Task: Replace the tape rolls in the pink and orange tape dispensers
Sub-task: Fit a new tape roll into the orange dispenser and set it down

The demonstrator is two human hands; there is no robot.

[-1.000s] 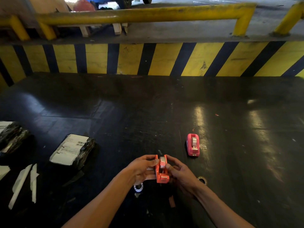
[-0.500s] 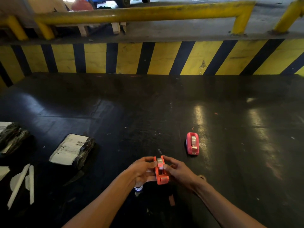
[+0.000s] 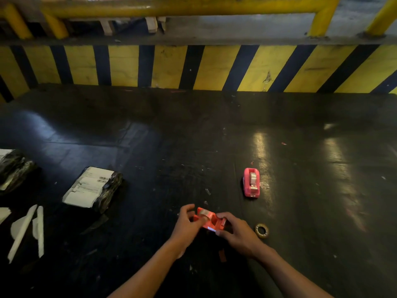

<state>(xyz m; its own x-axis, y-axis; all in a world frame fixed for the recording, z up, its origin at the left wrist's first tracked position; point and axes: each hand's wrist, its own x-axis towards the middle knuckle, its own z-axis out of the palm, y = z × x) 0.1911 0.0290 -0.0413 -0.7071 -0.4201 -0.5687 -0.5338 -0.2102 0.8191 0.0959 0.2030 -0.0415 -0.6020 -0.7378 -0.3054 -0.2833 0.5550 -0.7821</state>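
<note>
Both hands clamp orange dispenser (image 3: pixel 211 221) near front edge: left hand (image 3: pixel 186 225) fingers pinch roll (image 3: pixel 204 212) end, right hand (image 3: pixel 237 232) grips cutter end; long axis runs hand to hand.

A dim scene is recorded, with daylight admitted only from the top edge beyond the yellow guard rail (image 3: pixel 178 8). The black floor (image 3: pixel 150 136) is left largely in shadow, and two pale streaks of glare are reflected off it at right, one just beside the pink tape dispenser (image 3: pixel 251 182). A softer bluish sheen is seen at left. Detail is lost in the darkest lower corners. Straight lines are bowed by the wide-angle lens: the striped barrier (image 3: pixel 193 67) is curved downward toward both edges. The left hand (image 3: pixel 187 224) and right hand (image 3: pixel 238 233) are rendered slightly soft, and fine grain is visible across the dark areas.
</note>
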